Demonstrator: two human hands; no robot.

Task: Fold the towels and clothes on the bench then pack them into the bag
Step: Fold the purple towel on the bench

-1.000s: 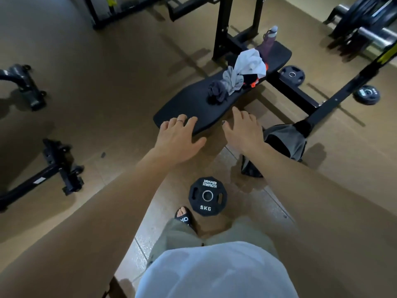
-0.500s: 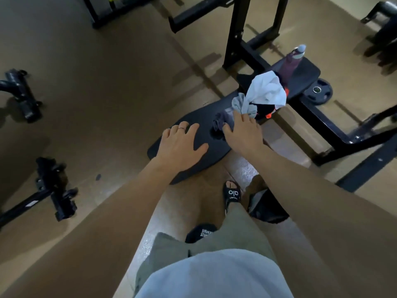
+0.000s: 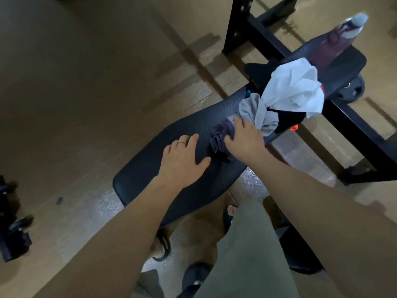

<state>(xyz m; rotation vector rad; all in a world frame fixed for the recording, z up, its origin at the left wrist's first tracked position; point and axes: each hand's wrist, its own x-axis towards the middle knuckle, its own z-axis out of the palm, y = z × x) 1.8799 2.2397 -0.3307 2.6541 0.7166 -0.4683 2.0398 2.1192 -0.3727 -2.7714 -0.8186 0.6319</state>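
- The crumpled dark cloth (image 3: 221, 137) lies mid-bench (image 3: 150, 168), just beside the grey cloth (image 3: 255, 112) and white towel (image 3: 294, 89).
- Right hand (image 3: 245, 140) curls onto it — thumb and fingers gathering fabric; left hand (image 3: 182, 162) rests spread flat.
- Soft, light, limp — probably best lifted by an edge or corner.

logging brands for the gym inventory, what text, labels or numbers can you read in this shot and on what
None can be read.
Weight plate beside the bench: any marking too blurred.
Slide sandal: strap print hidden.
Water bottle: no legible label.
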